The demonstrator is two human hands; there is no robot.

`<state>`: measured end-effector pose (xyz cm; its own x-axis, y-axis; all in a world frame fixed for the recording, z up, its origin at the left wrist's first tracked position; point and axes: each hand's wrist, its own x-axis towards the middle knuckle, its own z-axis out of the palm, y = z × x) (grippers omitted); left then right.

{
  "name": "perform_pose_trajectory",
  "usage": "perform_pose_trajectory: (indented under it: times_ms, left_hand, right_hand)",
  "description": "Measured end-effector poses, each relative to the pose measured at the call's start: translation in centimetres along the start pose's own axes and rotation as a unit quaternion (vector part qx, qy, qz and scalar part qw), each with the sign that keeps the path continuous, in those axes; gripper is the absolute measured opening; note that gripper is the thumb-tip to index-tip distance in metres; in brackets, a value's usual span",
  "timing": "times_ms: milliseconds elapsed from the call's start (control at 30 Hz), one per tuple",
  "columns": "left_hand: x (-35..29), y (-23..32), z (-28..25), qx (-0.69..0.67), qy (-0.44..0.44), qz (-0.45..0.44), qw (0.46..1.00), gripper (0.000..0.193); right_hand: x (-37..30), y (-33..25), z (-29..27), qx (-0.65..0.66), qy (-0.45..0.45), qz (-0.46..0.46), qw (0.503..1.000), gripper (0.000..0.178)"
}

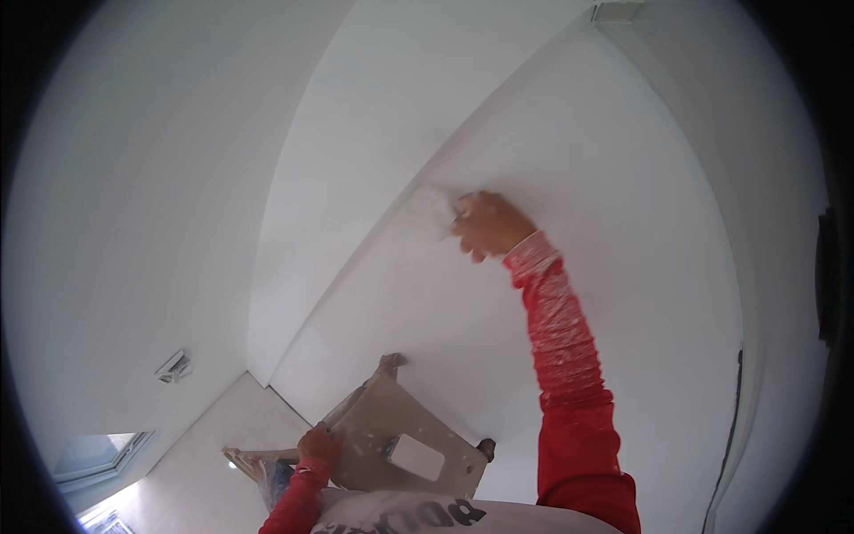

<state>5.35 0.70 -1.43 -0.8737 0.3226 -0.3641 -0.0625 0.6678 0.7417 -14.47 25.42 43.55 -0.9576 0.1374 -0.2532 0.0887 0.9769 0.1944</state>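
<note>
My right hand (495, 226) is raised to the white wall surface (623, 231), fingers closed. It grips what looks like a putty knife (433, 212), whose pale, motion-blurred blade lies against the surface beside a long straight corner line. White dust or plaster coats the red sleeve on that arm. Lower down, my left hand (318, 444) is wrapped around the edge of a worn tan stand (366, 438), which resembles a stool or short stepladder. The stand has a light rectangular patch or opening in its top. Its lower parts are partly hidden by my white shirt.
Beside the left hand, a bluish plastic bag or cloth (274, 481) hangs at the stand. A window (100, 458) is at the lower left, with a small white fixture (174, 366) above it. A dark gap (735, 400) runs along the right edge of the white surface.
</note>
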Motion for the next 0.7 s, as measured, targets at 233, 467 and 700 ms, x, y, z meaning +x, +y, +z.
perform_pose_trajectory:
  times_ms: [233, 467, 700]
  left_hand:
    - [-0.1, -0.6, 0.2, -0.010, 0.005, 0.011, 1.000, 0.051]
    - [-0.1, -0.8, 0.4, 0.004, 0.021, 0.028, 0.999, 0.053]
    - [-0.2, -0.7, 0.5, 0.011, 0.021, 0.015, 1.000, 0.052]
  right_hand:
    - [-7.6, -1.2, -17.2, 0.111, 0.118, 0.158, 0.974, 0.020]
    - [-10.9, 0.5, -21.5, 0.168, 0.306, 0.161, 0.923, 0.030]
    - [-16.2, -1.2, -10.5, 0.296, 0.419, 0.066, 0.856, 0.050]
